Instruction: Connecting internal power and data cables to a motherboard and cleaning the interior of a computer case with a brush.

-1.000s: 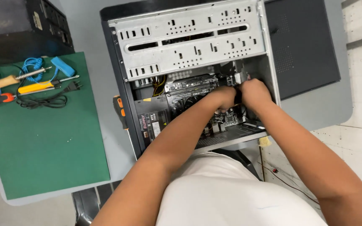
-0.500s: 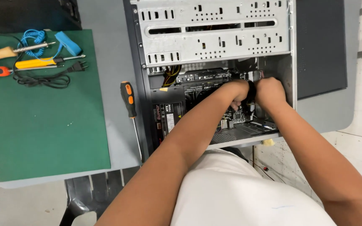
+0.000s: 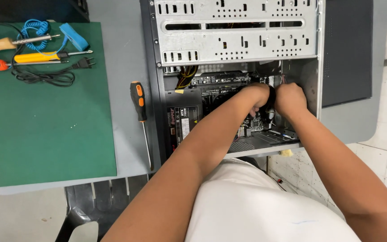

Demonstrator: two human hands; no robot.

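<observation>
- Head view: you are leaning over an open computer case (image 3: pixel 238 31) lying on a grey table (image 3: pixel 122 67), and both your hands are reaching inside it, over the motherboard (image 3: pixel 256 125).
- Your left hand (image 3: pixel 257 95) is curling its fingers downward onto the board, just below the case's perforated metal drive cage (image 3: pixel 234 42); what the fingertips are pinching is hidden, so you cannot tell.
- Your right hand (image 3: pixel 290 98) is sitting right beside the left one, touching it, fingers bunched together and pointing into the case near its right wall; what it is gripping is hidden too.
- A black power supply (image 3: pixel 182 118) is lying inside the case, left of your hands.
- An orange-and-black screwdriver (image 3: pixel 140 116) is resting on the table just left of the case.
- Further left of the case a green mat (image 3: pixel 45 130) is carrying a coiled blue wrist strap (image 3: pixel 54 33), a wooden-handled tool (image 3: pixel 1 45), a yellow-handled tool (image 3: pixel 36 57) and a black cord (image 3: pixel 45 76).
- The case's dark side panel (image 3: pixel 348 49) is lying just right of it.
</observation>
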